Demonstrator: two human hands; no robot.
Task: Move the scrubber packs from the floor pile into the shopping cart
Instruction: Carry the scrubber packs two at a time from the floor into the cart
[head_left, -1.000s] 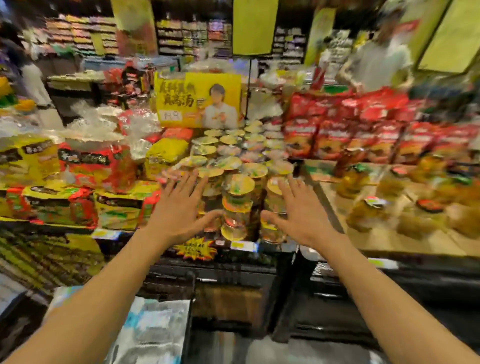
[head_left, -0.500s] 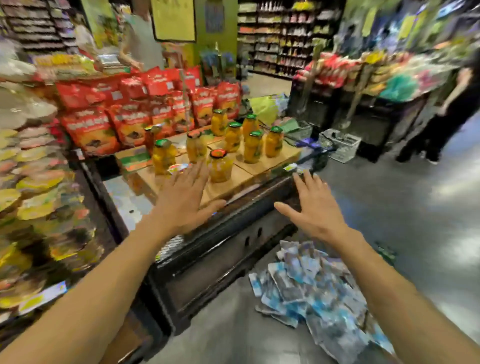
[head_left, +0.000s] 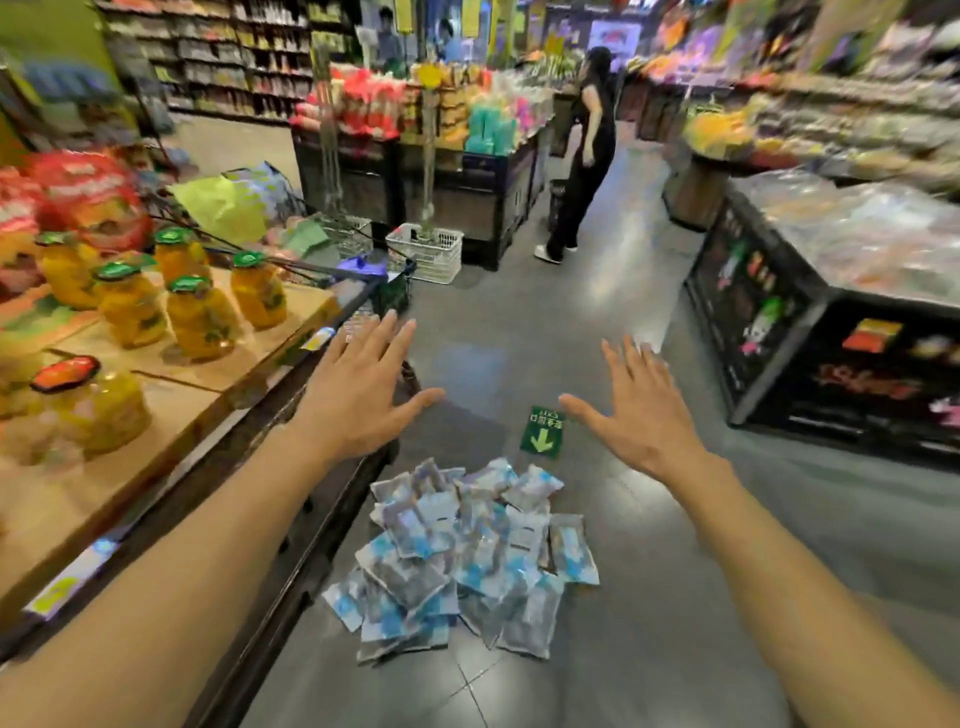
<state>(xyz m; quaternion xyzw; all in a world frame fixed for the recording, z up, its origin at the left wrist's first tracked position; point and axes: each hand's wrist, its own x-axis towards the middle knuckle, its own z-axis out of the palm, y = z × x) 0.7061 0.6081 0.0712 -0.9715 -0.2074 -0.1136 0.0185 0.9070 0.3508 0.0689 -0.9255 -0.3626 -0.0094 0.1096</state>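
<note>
Change: half a second ago the scrubber packs (head_left: 467, 556) lay at the lower right edge of the view beside the display table (head_left: 171, 415); now the pile sits centred low in frame, so the head has turned toward it; a second ago only shelves of goods were ahead
Meaning for task: the pile is found and faced; judged step is the reach down for a first pack; no pack is yet lifted
Left hand (head_left: 358, 387): fingers straight and spread wide, palm down, holding nothing; it hovers over the table corner, above and left of the pile
Right hand (head_left: 636, 410): fingers straight and spread wide, holding nothing; it hovers above the floor, beyond and right of the pile
Task object: blue-and-white packs heaped on the floor (head_left: 649, 597), overlapping, just beside the table base
Shopping cart (head_left: 332, 254): wire frame beyond the table's far end, well apart from the pile; contents blurred
Surface: grey tiled floor; a green arrow sticker (head_left: 543, 432) just beyond the pile
Room: supermarket aisle; jars of yellow fruit (head_left: 200, 317) on the table; a person in black (head_left: 584, 150) stands farther down the aisle
</note>
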